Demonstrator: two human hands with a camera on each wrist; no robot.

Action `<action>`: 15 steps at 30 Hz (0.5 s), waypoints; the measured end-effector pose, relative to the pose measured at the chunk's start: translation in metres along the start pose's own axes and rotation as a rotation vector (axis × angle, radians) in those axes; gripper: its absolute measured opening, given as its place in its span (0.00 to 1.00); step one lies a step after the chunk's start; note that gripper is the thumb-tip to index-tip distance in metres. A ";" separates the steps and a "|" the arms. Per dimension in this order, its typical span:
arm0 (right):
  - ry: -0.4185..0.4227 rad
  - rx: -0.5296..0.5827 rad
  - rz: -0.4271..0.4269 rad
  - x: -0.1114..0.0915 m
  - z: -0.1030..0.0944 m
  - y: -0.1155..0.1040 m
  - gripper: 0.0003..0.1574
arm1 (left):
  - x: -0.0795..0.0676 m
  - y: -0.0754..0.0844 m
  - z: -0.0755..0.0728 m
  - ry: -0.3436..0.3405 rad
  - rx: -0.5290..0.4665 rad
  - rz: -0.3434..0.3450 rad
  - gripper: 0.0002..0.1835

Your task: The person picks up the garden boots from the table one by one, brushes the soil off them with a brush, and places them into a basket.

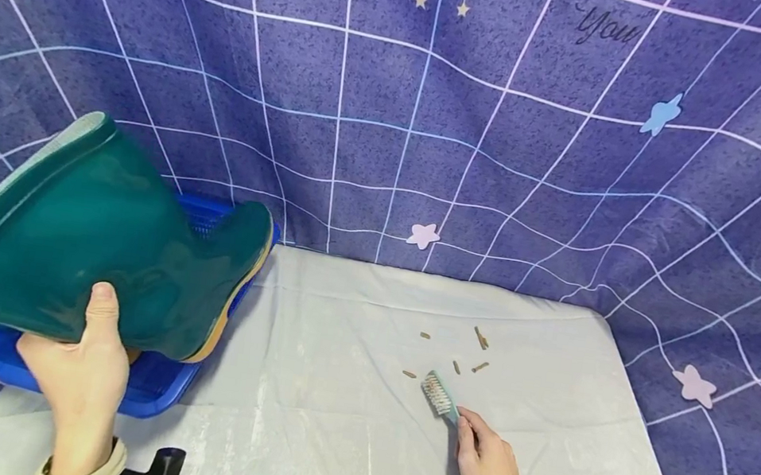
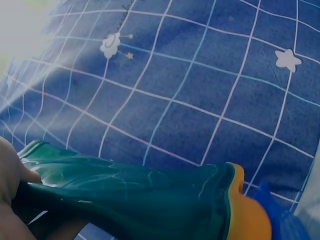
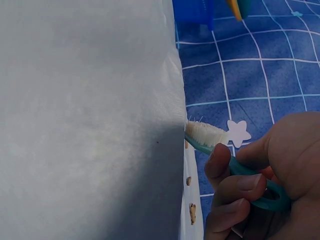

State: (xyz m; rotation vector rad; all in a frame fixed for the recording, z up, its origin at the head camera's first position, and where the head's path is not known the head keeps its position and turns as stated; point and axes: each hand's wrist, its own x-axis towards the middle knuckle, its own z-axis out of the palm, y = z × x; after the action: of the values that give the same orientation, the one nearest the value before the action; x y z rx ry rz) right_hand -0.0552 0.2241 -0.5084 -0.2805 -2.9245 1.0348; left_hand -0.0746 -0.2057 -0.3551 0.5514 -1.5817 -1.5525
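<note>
A green rain boot (image 1: 128,236) with an orange-yellow sole lies tilted on its side, its pale-lined opening facing left. My left hand (image 1: 84,375) grips it by the shaft, thumb on the near face; the fingers are mostly hidden in the head view. The boot is above a blue plastic basket (image 1: 150,397) and covers much of it. On the right, my right hand (image 1: 490,469) holds a small teal scrub brush (image 1: 436,393) by its handle. Its pale bristles (image 3: 207,134) point upward in the right wrist view, fingers curled round the looped handle.
Several small brown bits (image 1: 456,367) are scattered on the white-covered table (image 1: 323,455) just beyond the brush. A blue-purple grid-patterned curtain (image 1: 378,149) hangs behind and along the right side. Something brownish (image 1: 132,355) shows slightly under the boot.
</note>
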 end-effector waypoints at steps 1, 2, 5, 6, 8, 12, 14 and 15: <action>0.000 -0.001 -0.002 0.000 0.000 0.000 0.20 | 0.001 -0.001 -0.001 0.014 0.015 0.002 0.22; -0.001 0.000 -0.001 0.000 0.000 0.001 0.20 | 0.001 -0.003 -0.002 0.025 0.031 0.002 0.22; -0.006 0.008 0.002 0.000 0.001 0.001 0.20 | 0.005 -0.005 -0.005 0.052 0.077 0.017 0.21; -0.010 0.011 0.002 0.000 0.001 0.001 0.20 | 0.007 -0.006 -0.005 0.060 0.076 0.020 0.21; -0.013 0.020 0.006 0.000 0.001 0.002 0.20 | 0.010 -0.008 -0.007 0.073 0.092 0.036 0.20; -0.009 0.023 -0.002 0.000 0.001 0.003 0.19 | 0.016 -0.014 -0.011 0.095 0.109 0.032 0.18; -0.005 0.020 -0.009 0.000 0.001 0.004 0.20 | 0.019 -0.018 -0.012 0.099 0.150 0.021 0.17; -0.003 0.018 -0.010 0.000 0.001 0.004 0.20 | 0.020 -0.020 -0.012 0.096 0.155 0.007 0.17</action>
State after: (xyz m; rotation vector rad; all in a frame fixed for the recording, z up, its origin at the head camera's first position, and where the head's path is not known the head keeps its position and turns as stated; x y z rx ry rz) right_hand -0.0548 0.2261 -0.5115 -0.2630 -2.9143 1.0611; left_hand -0.0807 -0.2313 -0.3709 0.6944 -1.6369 -1.3844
